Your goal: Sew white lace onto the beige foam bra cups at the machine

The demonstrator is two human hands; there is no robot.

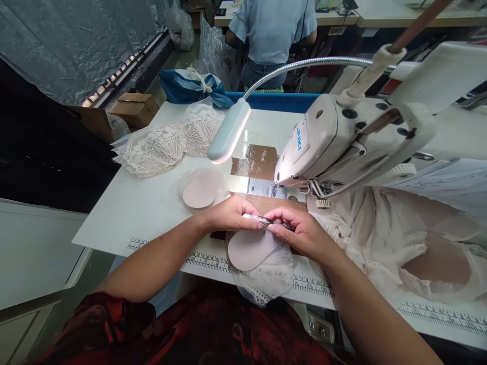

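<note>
Both hands are at the front edge of the surface [144,213], just in front of the needle area of the Juki sewing machine [323,142].
- Left hand [232,213]: grip narrow, fingertips pinched on one end of a thin shiny piece [262,219]. Too small to tell what it is.
- Right hand [300,230]: grip also narrow, thumb and fingers closed on the other end of the same piece.
- Pink foam cup [249,248] lies flat right under the hands and touches them. White lace [266,279] sits under it and hangs over the surface edge, across the printed ruler strip [209,261].

Around it:
- A second foam cup [200,191] is just left of the left hand.
- Lace cups pile [167,144] is further back left.
- Gooseneck lamp [228,132] is lit and hangs above the surface.
- A white lace fabric heap [418,238] is on the right, under the machine arm.
- Another person in a blue shirt [272,30] sits well behind, back turned.
</note>
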